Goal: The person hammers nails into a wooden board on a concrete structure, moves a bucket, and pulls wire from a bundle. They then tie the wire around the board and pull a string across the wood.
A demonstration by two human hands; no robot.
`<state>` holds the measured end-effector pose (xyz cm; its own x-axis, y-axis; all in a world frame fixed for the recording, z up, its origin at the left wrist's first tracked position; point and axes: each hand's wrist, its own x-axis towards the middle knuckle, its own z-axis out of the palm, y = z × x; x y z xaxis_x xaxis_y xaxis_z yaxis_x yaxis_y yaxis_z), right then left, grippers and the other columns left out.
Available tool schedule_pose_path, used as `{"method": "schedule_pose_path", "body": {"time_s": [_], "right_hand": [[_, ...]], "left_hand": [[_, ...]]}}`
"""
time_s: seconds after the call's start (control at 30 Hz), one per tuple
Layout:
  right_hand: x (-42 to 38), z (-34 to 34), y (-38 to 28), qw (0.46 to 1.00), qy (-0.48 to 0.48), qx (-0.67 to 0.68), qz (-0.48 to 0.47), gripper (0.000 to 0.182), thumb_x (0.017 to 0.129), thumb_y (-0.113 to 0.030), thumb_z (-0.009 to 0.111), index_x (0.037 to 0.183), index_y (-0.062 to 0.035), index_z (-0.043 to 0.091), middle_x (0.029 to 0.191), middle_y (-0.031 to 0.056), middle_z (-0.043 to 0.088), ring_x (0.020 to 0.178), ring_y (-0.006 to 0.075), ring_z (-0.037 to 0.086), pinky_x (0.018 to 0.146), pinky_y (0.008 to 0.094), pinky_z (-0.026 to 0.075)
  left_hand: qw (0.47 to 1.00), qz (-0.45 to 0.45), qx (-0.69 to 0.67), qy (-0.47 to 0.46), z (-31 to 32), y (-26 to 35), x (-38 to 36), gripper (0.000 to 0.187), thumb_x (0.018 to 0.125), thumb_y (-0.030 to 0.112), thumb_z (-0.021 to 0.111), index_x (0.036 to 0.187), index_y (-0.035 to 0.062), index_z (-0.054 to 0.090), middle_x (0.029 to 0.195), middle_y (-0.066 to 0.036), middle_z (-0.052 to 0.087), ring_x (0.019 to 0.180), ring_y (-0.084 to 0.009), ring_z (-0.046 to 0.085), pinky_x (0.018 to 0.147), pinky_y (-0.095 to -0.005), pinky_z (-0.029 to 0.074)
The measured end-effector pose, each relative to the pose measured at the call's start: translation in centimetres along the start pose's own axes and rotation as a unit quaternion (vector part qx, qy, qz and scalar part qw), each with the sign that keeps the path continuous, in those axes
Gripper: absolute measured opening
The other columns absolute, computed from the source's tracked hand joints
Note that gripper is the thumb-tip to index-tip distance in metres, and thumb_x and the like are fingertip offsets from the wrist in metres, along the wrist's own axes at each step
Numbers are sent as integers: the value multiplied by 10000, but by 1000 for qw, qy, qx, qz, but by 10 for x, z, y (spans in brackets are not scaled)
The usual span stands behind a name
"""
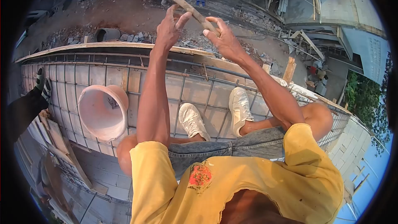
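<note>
Hammer point(188, 9) held up in front of the person, wooden handle angled across both hands, metal head toward the far upper end, out past the far edge of the rebar grid point(182, 87). Right hand point(226, 37) wraps the lower handle, fingers curled narrow around it. Left hand point(168, 29) touches the handle higher up, fingers partly open, thumb and forefinger loose on the wood, not a full grip. Person squats on the grid, white shoes point(215, 114) on the bars, pink bucket point(103, 112) near the left knee. Risk, as I judge it: loose left-hand hold could let the hammer slip and drop over the edge to the ground below; footing on thin bars could shift, bucket could get knocked.
</note>
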<state>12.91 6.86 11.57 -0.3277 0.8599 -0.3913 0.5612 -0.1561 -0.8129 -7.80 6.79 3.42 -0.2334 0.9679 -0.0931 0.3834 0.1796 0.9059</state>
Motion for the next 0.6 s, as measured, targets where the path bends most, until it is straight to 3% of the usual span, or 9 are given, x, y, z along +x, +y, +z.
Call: {"method": "schedule_pose_path", "body": {"time_s": [0.03,0.07,0.13,0.2,0.33,0.5,0.6], "right_hand": [[0,-12,19,999,1,-23,30,514,992,-369,569,1386,-43,523,1082,193,695,989,283,676,891,418,496],[5,-23,51,997,3,-44,58,516,996,-367,561,1397,-46,520,1106,195,694,1007,295,678,905,423,495],[8,-38,102,990,10,-90,111,518,1002,-366,546,1412,-50,518,1163,203,684,1055,325,670,935,436,488],[5,-48,148,976,20,-135,169,518,1008,-366,534,1419,-51,520,1228,216,664,1115,360,653,966,453,477],[6,-24,234,978,18,-94,184,531,1018,-361,499,1461,-70,476,1350,226,602,1245,395,580,1029,482,451],[36,11,254,955,-99,-182,212,527,1007,-338,509,1484,-119,457,1370,217,592,1252,388,574,1041,473,440],[46,27,272,950,-172,-193,177,536,993,-334,531,1491,-147,460,1393,204,577,1259,385,566,1061,468,438]], "left_hand": [[981,51,185,-39,5,-19,-28,634,908,637,612,1270,117,602,1042,-80,658,1078,-292,615,1093,-639,349],[923,106,363,-72,5,-38,-55,615,883,612,652,1289,151,619,1176,-80,658,1226,-290,575,1138,-697,256],[885,103,428,-151,5,-68,-82,548,855,590,670,1246,206,660,1189,-13,649,1269,-283,526,1149,-748,129],[884,102,431,-151,6,-64,-85,422,872,516,681,1145,194,697,1091,3,649,1147,-264,568,1139,-715,177],[889,130,417,-133,7,-69,-91,373,851,477,719,1108,207,703,1035,22,635,1119,-238,565,1140,-681,178],[892,125,414,-133,14,-70,-63,345,836,442,742,1094,217,703,1007,35,626,1117,-231,559,1137,-642,166],[894,119,411,-135,17,-69,-57,342,838,452,733,1083,215,707,1017,43,627,1129,-230,554,1130,-634,166]]}}
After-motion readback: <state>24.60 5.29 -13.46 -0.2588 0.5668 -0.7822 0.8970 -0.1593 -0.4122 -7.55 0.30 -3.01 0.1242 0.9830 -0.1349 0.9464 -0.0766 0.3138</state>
